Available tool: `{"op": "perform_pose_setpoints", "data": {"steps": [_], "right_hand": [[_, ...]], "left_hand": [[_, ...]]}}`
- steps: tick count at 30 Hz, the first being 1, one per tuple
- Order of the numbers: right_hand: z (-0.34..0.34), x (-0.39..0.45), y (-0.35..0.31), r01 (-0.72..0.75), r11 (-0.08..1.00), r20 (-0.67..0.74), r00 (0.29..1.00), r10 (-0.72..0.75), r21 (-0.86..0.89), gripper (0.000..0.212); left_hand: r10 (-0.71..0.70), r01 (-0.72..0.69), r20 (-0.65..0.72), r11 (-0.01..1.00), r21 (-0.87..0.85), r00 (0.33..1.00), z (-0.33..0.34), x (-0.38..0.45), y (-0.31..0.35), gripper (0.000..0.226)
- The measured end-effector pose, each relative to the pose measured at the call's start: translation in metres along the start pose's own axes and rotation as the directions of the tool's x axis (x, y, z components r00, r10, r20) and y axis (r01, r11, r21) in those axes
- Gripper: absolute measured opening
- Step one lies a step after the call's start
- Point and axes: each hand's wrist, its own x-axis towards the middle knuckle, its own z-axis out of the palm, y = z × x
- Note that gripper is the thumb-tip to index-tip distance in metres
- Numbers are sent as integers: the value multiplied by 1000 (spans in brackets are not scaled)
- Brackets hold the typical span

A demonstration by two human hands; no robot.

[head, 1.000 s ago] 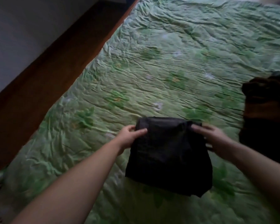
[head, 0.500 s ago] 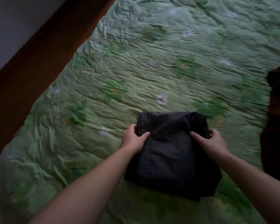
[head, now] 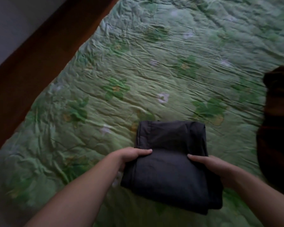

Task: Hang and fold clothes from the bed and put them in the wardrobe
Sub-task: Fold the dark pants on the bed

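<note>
- Both hands grip the folded dark garment [head: 169, 163]: left hand [head: 131, 157] on its left side, right hand [head: 208, 166] on its right, thumbs on top, fingers tucked under.
- Garment sits on the bedspread [head: 154, 71] near the bed's near edge.
- Dark clothes pile [head: 277, 128] at right edge.
- Wood bed frame [head: 39, 63] along far-left edge.

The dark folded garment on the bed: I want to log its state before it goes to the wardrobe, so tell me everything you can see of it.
The dark folded garment is charcoal grey, matte woven cloth, folded into a thick rectangle with a stitched seam down its left edge. It lies on the green bedspread. The left hand and the right hand grip its sides, thumbs on top.
</note>
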Motion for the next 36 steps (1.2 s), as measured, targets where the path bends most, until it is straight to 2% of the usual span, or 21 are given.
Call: {"op": "perform_pose_setpoints", "data": {"steps": [1,3,5,7,8,9,10,11,12,13,15,16,19,21,23,24,27,29,31,33,36], "right_hand": [[0,2,7,57,994,-80,995,-65,-96,35],[-2,7,17,163,906,-283,916,-286,-390,37],[0,10,19,221,838,-353,831,-430,-500,56],[2,13,8,261,711,-398,681,-616,-653,84],[3,14,-3,273,580,-356,571,-740,-768,92],[5,12,-18,284,412,-251,466,-849,-866,96],[11,10,-35,275,226,-103,400,-911,-935,97],[18,9,-51,238,57,44,397,-917,-970,97],[25,11,-65,208,-69,159,456,-876,-976,95],[32,15,-77,189,-142,225,549,-805,-972,92],[44,26,-97,145,-143,203,767,-609,-979,90],[49,32,-103,115,-117,159,839,-520,-987,91],[54,45,-113,64,-57,82,904,-419,-996,87],[57,48,-115,99,12,88,931,-354,-995,74],[57,45,-118,148,66,122,948,-295,-987,53],[56,41,-119,165,80,135,947,-290,-983,46],[51,27,-127,193,88,144,908,-393,-977,38],[47,17,-134,207,54,140,809,-571,-977,33],[43,8,-133,213,-25,163,659,-735,-977,30],[43,-2,-118,188,-125,211,560,-801,-974,26],[54,-14,-74,252,-280,370,465,-805,-926,10]], "left_hand": [[20,-18,-45,999,30,999,0,0,-4,52],[97,-85,-158,993,83,983,0,3,-11,71],[140,-130,-186,989,68,973,0,3,-16,72],[222,-213,-235,975,63,946,4,4,-17,64],[311,-273,-325,949,158,893,7,5,-16,65],[443,-305,-446,886,348,778,10,5,-15,70],[623,-304,-522,763,571,582,16,2,-14,73],[785,-299,-478,602,741,395,22,-1,-16,70],[880,-322,-368,457,829,301,30,-6,-18,59],[916,-382,-247,361,851,315,39,-11,-20,45],[865,-453,-20,283,846,502,56,-17,-28,30],[811,-417,68,224,881,580,65,-20,-30,35],[639,-222,177,-10,975,749,76,-15,-36,81],[558,-173,222,-139,975,800,78,-9,-44,108],[574,-149,248,-214,965,781,76,-1,-54,84],[596,-148,252,-219,964,763,74,2,-56,67],[643,-119,257,-250,961,722,71,0,-45,62],[664,-92,245,-256,962,706,67,-2,-32,64],[706,-75,219,-229,970,673,61,1,-23,62],[726,-103,197,-173,980,658,58,6,-16,63],[668,-86,176,-166,982,723,61,11,-8,58]]}}
